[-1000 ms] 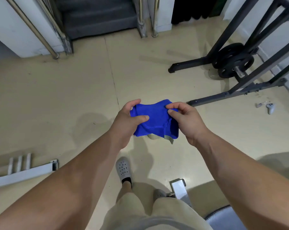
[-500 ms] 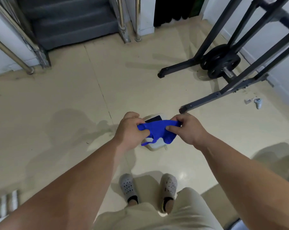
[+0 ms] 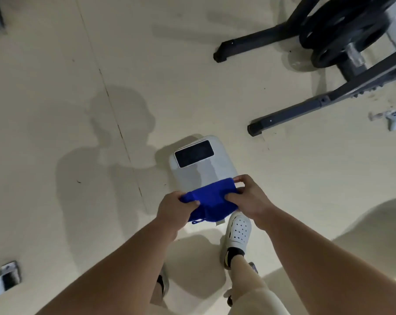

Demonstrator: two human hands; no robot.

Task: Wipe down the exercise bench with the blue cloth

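— Hands?
— Left hand (image 3: pixel 174 209) and right hand (image 3: pixel 249 198) both pinch the blue cloth (image 3: pixel 211 202), stretched between them.
— Where?
— Over the near edge of the white floor scale (image 3: pixel 203 173); a white clog (image 3: pixel 239 230) stands just beside it.

Knitted blue cloth (image 3: pixel 211 201); glossy floor (image 3: pixel 56 87); matt black frame (image 3: pixel 306 110).

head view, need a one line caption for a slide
Left hand and right hand hold a blue cloth above a white floor scale.
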